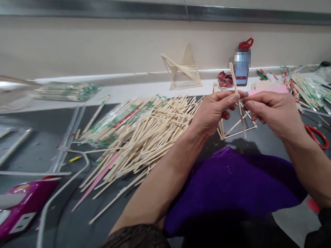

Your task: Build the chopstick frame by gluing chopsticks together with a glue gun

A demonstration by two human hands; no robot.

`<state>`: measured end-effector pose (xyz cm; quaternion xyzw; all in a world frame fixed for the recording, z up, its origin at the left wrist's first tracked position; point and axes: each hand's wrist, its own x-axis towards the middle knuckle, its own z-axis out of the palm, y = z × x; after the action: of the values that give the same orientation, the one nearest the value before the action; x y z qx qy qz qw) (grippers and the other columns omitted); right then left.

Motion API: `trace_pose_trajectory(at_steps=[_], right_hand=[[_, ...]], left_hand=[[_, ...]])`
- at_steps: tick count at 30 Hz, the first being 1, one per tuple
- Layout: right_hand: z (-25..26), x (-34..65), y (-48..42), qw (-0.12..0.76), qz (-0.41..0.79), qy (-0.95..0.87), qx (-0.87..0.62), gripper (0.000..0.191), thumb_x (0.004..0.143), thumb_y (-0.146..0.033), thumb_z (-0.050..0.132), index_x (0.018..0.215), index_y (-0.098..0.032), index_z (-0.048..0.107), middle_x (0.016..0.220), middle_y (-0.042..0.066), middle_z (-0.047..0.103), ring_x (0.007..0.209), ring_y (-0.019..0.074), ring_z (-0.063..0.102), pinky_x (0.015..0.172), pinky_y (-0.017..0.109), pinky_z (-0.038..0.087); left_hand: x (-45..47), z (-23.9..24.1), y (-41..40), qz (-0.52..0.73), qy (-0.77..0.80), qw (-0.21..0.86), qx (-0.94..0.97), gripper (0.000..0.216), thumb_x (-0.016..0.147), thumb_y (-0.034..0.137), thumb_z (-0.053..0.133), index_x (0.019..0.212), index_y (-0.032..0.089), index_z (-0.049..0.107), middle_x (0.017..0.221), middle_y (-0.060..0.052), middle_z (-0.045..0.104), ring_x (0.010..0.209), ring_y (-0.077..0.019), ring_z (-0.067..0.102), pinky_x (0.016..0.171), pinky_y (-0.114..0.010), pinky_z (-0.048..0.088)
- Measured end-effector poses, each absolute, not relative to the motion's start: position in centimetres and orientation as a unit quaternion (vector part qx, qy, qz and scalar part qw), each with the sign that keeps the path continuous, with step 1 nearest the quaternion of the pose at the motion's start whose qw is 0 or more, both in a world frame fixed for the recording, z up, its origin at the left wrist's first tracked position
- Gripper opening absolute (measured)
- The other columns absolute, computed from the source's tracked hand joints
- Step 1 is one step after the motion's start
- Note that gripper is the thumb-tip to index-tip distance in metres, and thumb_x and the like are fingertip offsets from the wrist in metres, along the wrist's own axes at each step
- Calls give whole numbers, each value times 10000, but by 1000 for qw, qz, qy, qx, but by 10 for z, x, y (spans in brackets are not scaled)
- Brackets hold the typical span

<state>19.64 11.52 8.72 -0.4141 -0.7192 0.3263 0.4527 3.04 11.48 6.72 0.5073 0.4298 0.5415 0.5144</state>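
Observation:
My left hand (217,106) pinches a wooden chopstick (234,79) between thumb and fingers, its upper end pointing up and the lower end down. Close beside it, my right hand (274,110) is closed in a pinch near the left fingertips; what it holds is too small or hidden to name. A pink strip (271,89) shows just behind the right hand, and I cannot tell whether the fingers touch it. Beneath both hands a small frame of joined sticks (240,133) stands on the dark table (209,148), partly covered by them.
A big heap of loose chopsticks (155,137) lies left of my arms, with wrapped packs (113,120) behind. A twisted stick model (181,69) and a phone (241,69) stand by the wall. Red-handled scissors (317,136) lie right; a magenta device (26,206) with a cable sits left.

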Motion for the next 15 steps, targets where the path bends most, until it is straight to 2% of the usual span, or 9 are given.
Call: trace_pose_trajectory(at_steps=[4,7,11,15], right_hand=[[78,180,123,463,417,-682,-383,157,789,-344,724,721,-204,702,556,-34,584,460,84,477,425,219,329],[78,174,129,472,429,-667,-385,197,798,-324,719,670,-192,650,541,-36,562,451,77,467,419,214,313],[85,170,141,485,394,-665,-408,117,769,-133,645,669,-193,639,529,-43,556,434,83,464,417,225,314],[81,168,158,441,284,-717,-458,202,710,-41,601,592,-205,588,520,-22,543,562,133,560,551,263,451]], left_hand=[[32,65,116,558,428,487,517,119,866,304,666,897,233,755,810,-11,710,685,-114,610,438,-182,382],[28,67,116,557,435,469,530,135,877,322,658,888,219,745,809,-11,707,660,-105,610,443,-179,388],[1,73,122,535,488,436,533,175,842,355,700,852,182,724,772,-28,703,573,-86,571,413,-185,354],[-30,69,137,587,521,335,521,108,818,295,726,847,196,694,699,7,682,616,-89,558,442,-188,346]])
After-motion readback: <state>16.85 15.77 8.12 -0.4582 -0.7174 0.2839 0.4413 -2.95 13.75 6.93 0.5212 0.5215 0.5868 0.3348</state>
